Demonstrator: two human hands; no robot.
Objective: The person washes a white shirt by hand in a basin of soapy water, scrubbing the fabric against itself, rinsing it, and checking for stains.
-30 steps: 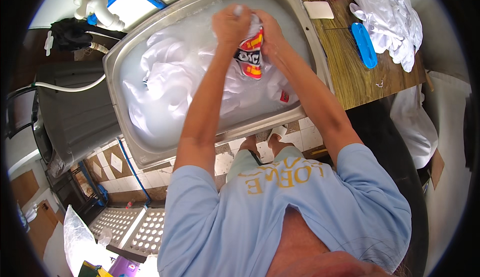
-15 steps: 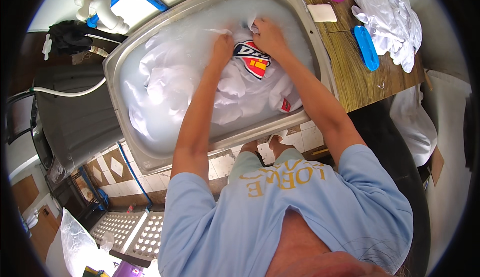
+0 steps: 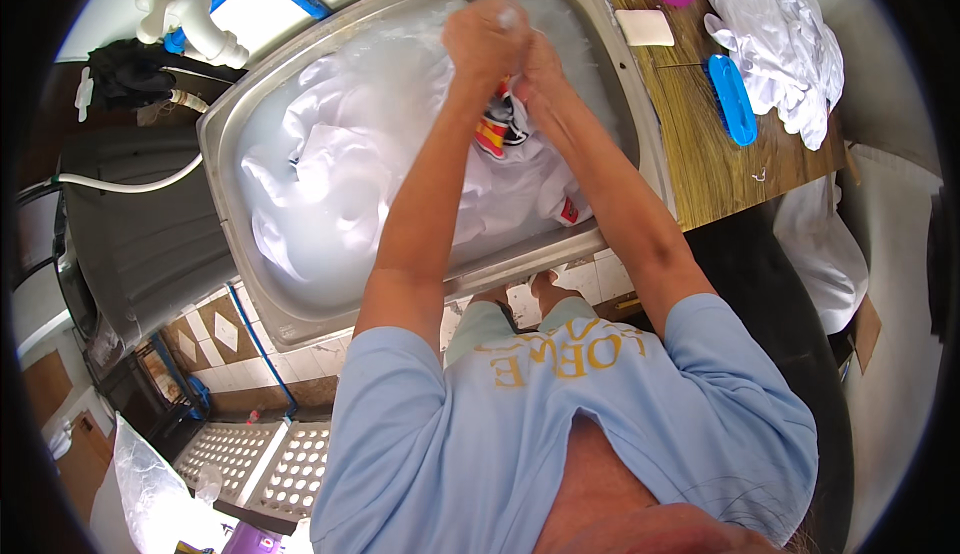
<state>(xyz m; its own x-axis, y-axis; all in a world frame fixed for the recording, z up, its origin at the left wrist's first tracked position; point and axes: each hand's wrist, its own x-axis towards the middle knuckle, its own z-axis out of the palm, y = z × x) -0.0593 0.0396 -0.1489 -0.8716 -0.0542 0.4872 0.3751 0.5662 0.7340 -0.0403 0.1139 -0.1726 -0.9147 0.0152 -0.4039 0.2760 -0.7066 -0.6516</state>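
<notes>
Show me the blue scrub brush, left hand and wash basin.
Blue scrub brush point(image 3: 736, 102): head view, on its body.
Left hand point(image 3: 484, 44): head view, its back.
Wash basin point(image 3: 637, 109): head view, right rim.

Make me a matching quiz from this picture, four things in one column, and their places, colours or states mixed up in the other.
Things:
1. Brush
2. Left hand and right hand
3. Sink
4. Shirt

Matches:
A. Holding cloudy water
B. Pale blue, worn by the person
C. On the wooden counter
D. Close together, gripping patterned cloth

Pairs: 1-C, 2-D, 3-A, 4-B
</notes>
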